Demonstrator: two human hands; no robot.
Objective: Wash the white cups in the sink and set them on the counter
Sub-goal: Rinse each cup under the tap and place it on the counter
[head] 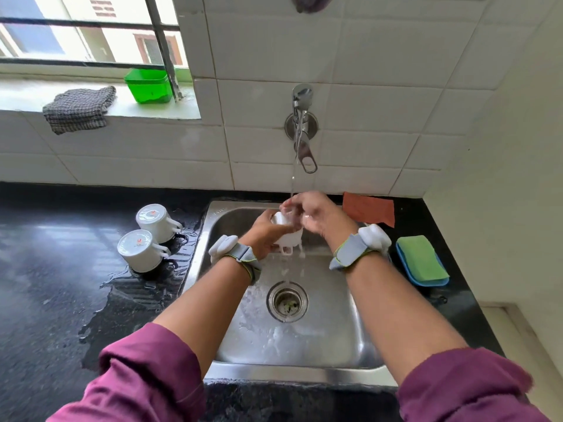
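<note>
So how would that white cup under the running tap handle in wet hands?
The white cup is probably slippery: water runs over it and both hands. It looks glazed and rigid, so likely breakable against the steel sink. The left hand wraps its body, which seems secure.

Over the steel sink [350, 339], the left hand [268, 236] grips a white cup [289, 236] from the side while the right hand [316, 214] works at its rim under the thin stream from the wall tap [303, 129]. Water drips from the cup toward the drain [287, 301]. On the wet black table [45, 284] to the left, two white cups [152, 222] [138, 250] stand upside down, just beside each other. Right of the sink lies a green sponge [422, 258] in a blue tray [426, 281], with a red cloth [368, 208] behind.
</note>
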